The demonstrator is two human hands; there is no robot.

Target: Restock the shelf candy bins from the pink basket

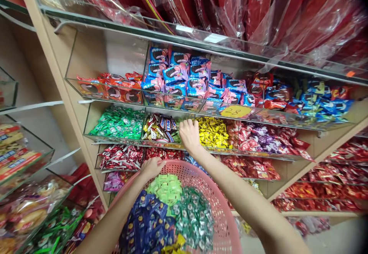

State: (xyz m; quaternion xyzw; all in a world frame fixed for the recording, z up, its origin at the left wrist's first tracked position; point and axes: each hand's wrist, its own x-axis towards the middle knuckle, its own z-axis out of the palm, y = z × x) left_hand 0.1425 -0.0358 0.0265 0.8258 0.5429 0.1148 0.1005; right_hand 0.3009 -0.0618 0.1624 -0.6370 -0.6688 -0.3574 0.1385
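Note:
My left hand [153, 167] has its fingers curled over the far rim of a pink perforated plastic basket [221, 196]. Inside the basket lie wrapped sweets in separate heaps: light green [165, 188], dark green [192, 215], dark blue [148, 223] and some yellow [175, 246]. My right hand [189, 134] is closed at a glass-fronted shelf compartment, between dark brown Snickers packets [161, 127] and yellow-wrapped sweets [214, 131]. Whatever its fingers hold is hidden from view.
Green-wrapped sweets [119, 123] fill the compartment at left. Above, a glass shelf holds blue and pink biscuit packs [176, 71] and a yellow "28" label [235, 111]. Plastic-wrapped red items [230, 8] overhang the top. Purple and red sweets [261, 139] lie to the right.

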